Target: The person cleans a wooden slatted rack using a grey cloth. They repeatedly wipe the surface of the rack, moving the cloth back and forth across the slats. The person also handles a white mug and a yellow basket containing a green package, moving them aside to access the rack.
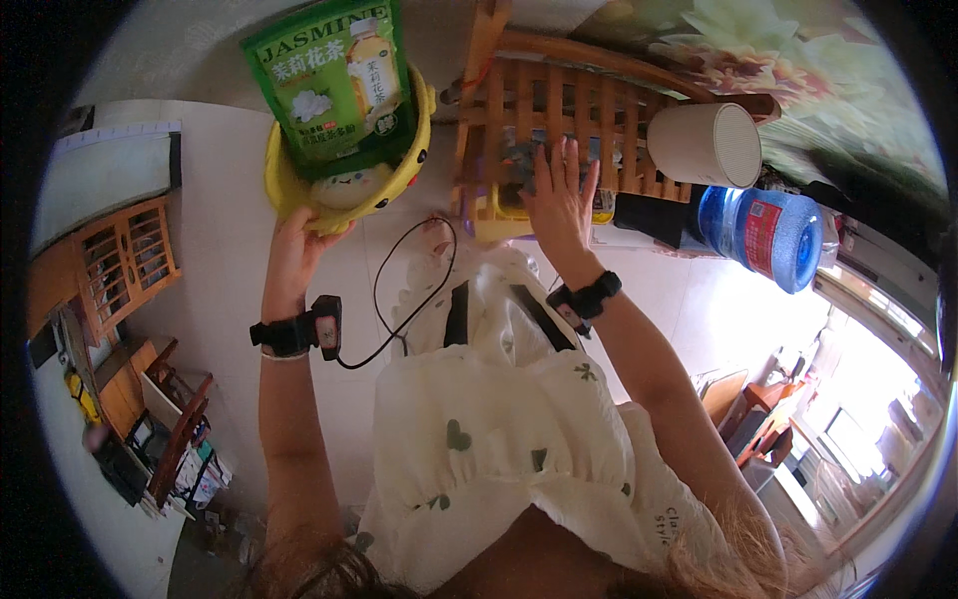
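My left hand (294, 243) grips the near rim of a yellow basket (275, 176) with an animal-like face on its side. Inside the basket a green plastic pouch (318, 120), printed with a bottle and white flowers, stands tilted. Below the pouch lies a white plush toy (348, 187) with a small face. My right hand (563, 206) is spread flat with nothing held, over the front of a slatted wooden bench (550, 97). Whether its fingertips touch the slats, I cannot tell. Under the slats, partly hidden by this hand, are a yellow container (511, 201) and other items.
A beige cylindrical bin (700, 146) lies at the bench's right end. Beyond it is a large blue water bottle (767, 232). A black cable (389, 341) loops from my left wrist strap. Wooden cabinet doors (127, 258) and a chair (179, 419) are at the left.
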{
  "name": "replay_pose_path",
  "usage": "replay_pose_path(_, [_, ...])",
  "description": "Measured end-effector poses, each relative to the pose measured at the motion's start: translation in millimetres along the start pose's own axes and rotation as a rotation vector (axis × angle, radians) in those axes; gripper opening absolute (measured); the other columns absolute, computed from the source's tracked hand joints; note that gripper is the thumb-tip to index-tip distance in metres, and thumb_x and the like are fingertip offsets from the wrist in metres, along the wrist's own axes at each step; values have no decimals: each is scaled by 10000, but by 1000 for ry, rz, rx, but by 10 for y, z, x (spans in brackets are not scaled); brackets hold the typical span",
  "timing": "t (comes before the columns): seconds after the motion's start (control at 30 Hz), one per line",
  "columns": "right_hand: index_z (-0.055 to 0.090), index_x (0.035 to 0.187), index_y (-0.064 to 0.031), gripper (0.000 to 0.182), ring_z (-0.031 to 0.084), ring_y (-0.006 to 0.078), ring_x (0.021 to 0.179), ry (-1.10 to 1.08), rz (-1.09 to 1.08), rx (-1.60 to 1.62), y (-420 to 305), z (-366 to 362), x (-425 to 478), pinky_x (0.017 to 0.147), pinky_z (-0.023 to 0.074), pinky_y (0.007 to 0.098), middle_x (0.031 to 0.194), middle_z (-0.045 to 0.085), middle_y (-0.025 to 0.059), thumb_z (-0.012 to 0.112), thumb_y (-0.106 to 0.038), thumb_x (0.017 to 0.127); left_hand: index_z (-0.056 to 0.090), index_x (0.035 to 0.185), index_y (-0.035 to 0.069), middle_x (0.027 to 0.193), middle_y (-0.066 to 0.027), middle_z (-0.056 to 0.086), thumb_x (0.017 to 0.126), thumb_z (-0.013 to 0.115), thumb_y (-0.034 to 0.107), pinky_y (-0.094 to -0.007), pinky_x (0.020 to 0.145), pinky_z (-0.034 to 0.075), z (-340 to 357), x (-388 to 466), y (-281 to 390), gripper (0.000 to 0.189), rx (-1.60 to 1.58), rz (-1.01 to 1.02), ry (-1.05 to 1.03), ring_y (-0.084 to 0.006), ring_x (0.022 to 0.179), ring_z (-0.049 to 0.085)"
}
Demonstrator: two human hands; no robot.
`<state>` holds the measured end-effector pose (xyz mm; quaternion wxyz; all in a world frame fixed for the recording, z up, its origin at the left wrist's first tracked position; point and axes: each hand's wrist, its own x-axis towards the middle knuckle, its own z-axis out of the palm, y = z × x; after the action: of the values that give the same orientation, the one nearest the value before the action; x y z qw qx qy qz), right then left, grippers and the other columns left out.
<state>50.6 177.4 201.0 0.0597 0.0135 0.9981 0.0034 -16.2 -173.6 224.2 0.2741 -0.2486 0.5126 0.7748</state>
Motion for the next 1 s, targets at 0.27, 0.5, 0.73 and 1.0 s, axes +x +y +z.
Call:
replay_pose_path(0.27, [510,1322,-112,486,149,270,1443,13,-60,-72,83,-74,-151,1147,62,558,1525,269,104,629,-214,862,321,1334,-41,1348,-210,435,956,408,126,-491,925,534,-13,-3,-7,423,36,11,31,-353,1161,539])
replay_pose_path(0.5, [625,1122,-88,332,192,270,1433,138,-118,24,160,18,-279,1148,102,572,1510,302,119,640,-111,791,300,1341,-44,1351,-211,425,947,400,102,-486,912,544,105,-55,42,433,42,40,33,-362,1166,533])
replay_pose_path(0.73, [630,1119,-81,313,188,273,1433,168,-52,21,94,-7,-92,1150,86,573,1505,307,121,603,-117,809,272,1342,-63,1353,-239,407,941,396,97,-495,920,545,23,15,13,450,12,-9,-12,-374,1170,525])
replay_pose_path(1.0, [675,1025,-119,255,215,263,1425,18,-157,99,143,-223,-412,1154,102,559,1489,342,103,640,-130,773,257,1345,-67,1353,-248,397,955,401,124,-512,947,521,2,16,-11,458,2,-6,-37,-387,1183,509])
